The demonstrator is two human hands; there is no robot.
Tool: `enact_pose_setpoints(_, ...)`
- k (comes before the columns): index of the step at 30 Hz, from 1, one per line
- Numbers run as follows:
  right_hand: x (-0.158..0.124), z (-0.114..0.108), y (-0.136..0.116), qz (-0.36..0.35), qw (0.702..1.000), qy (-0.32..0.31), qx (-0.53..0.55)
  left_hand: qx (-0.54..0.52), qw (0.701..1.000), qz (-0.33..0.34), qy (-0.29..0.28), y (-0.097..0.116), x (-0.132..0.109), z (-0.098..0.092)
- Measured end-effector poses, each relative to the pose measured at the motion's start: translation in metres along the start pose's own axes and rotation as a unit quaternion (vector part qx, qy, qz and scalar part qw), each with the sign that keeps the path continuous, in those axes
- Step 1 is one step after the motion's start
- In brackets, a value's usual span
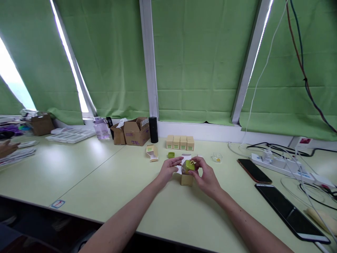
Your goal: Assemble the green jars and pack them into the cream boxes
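A small green-topped container (189, 166) with a loop on its top is pinched between the thumb and fingers of my right hand (206, 175). Its lower part looks clear. Directly below it, a small tan cardboard box (186, 180) stands upright with a white inner flap raised behind. My left hand (169, 171) is at the left side of the box, fingers stretched out beside the white flap; whether they press on it I cannot tell. Just beyond my hands lies a small green piece (171, 155). An opened tan box (152, 153) rests on its side to the left.
Several closed tan boxes (180, 143) form a row at the back. A clear small dish (216, 157), a phone (254, 171), a tablet (291, 212) and a power strip (283, 167) lie rightward. Cartons (137, 131) and another person's hand (7, 148) are leftward.
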State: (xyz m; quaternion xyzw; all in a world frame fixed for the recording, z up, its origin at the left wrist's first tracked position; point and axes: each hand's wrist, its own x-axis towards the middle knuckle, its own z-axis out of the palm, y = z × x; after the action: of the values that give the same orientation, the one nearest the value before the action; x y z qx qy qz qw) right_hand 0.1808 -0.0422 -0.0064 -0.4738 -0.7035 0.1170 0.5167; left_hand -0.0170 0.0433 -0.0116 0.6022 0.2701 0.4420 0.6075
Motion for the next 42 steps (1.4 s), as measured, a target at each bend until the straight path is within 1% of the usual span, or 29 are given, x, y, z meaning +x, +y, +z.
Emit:
enact_pose_setpoints(5, -0.001, 0.0, -0.001, -0.006, 0.999, -0.019, -0.026, 0.005, 1.0, 0.0, 0.012, -0.001, 0.001, 0.0)
enact_pose_setpoints(14, -0.002, 0.004, 0.004, -0.022, 0.999, -0.037, -0.031, -0.006, 1.0, 0.007, 0.013, -0.001, 0.001, 0.002)
enact_pose_setpoints(18, -0.001, 0.007, 0.006, -0.045, 0.998, -0.028, -0.032, 0.006, 1.0, 0.003, 0.02, -0.003, 0.001, 0.001)
enact_pose_setpoints(25, 0.002, 0.012, 0.009, -0.051, 0.999, 0.015, 0.005, 0.002, 1.0, 0.012, 0.013, -0.007, 0.003, -0.002)
enact_pose_setpoints(30, 0.002, 0.015, 0.012, -0.023, 0.999, 0.044, 0.013, 0.007, 1.0, 0.01, 0.013, -0.005, 0.002, 0.0)
enact_pose_setpoints(35, 0.002, 0.017, 0.011, 0.014, 0.998, 0.039, 0.038, 0.01, 1.0, 0.013, 0.013, -0.006, 0.0, 0.0)
enact_pose_setpoints(42, 0.003, 0.018, 0.012, 0.024, 0.999, 0.04, 0.015, 0.009, 1.0, 0.01, 0.014, -0.007, 0.001, -0.001)
